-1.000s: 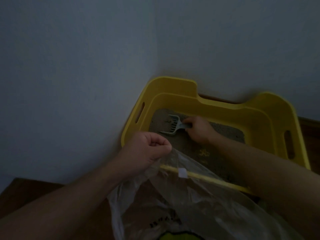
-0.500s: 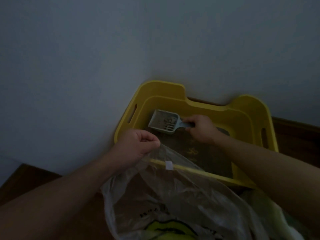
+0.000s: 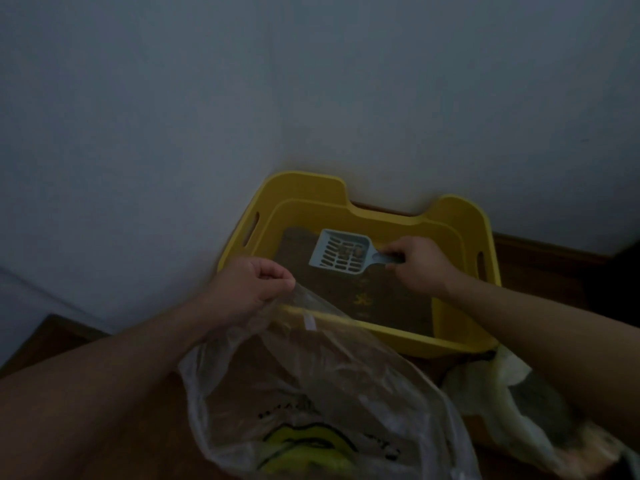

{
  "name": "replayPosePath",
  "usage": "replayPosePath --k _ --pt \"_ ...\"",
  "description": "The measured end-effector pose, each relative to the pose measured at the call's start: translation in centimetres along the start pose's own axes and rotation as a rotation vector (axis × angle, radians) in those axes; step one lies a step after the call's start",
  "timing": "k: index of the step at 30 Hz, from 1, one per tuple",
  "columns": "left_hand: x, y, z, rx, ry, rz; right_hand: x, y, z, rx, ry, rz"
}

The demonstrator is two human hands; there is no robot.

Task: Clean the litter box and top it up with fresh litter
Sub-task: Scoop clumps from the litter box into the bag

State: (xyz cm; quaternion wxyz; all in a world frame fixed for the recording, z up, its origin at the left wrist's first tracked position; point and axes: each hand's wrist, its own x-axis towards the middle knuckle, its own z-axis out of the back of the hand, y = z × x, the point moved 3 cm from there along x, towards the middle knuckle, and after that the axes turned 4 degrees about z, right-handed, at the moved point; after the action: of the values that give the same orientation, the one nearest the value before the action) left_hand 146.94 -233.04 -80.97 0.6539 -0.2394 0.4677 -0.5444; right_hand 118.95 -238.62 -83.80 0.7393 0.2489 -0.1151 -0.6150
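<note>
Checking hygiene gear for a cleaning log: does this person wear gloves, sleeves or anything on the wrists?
No gloves: left hand and right hand are bare. The left forearm and right forearm show no sleeve; no watch, ring or band shows in the dim light.

A dim home corner: plain walls (image 3: 173,133), wood floor (image 3: 540,252), yellow litter box (image 3: 301,188).

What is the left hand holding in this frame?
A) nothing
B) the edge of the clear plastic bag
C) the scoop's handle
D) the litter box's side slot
B: the left hand grips the edge of the clear plastic bag, while the right hand holds the scoop above the yellow litter box.
</note>
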Motion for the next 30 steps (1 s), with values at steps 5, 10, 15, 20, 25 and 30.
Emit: replayPosePath --k 5,10,15,20,25,30 --pt "-0.7 -0.8 0.4 0.064 -0.030 -0.020 -1.9 1.0 1.9 0.036 -0.021 0.015" --pt "-1.7 -1.4 0.7 0.108 -0.053 -0.007 -4.7 3.4 4.4 0.042 -0.049 0.100" --pt "-2.6 -1.8 1.0 0.151 -0.048 -0.011 -8.9 5.6 6.8 0.013 -0.010 0.257" --pt "-2.9 -1.9 0.8 0.088 -0.052 -0.013 -12.5 6.9 4.9 0.013 0.277 0.368" --pt "-3.1 -2.1 0.2 0.082 -0.010 -0.042 -13.6 7.2 2.4 -0.054 0.368 0.429" --pt "-3.7 -2.1 0.3 0.049 -0.002 -0.056 -13.5 7.1 1.6 -0.088 0.366 0.460"
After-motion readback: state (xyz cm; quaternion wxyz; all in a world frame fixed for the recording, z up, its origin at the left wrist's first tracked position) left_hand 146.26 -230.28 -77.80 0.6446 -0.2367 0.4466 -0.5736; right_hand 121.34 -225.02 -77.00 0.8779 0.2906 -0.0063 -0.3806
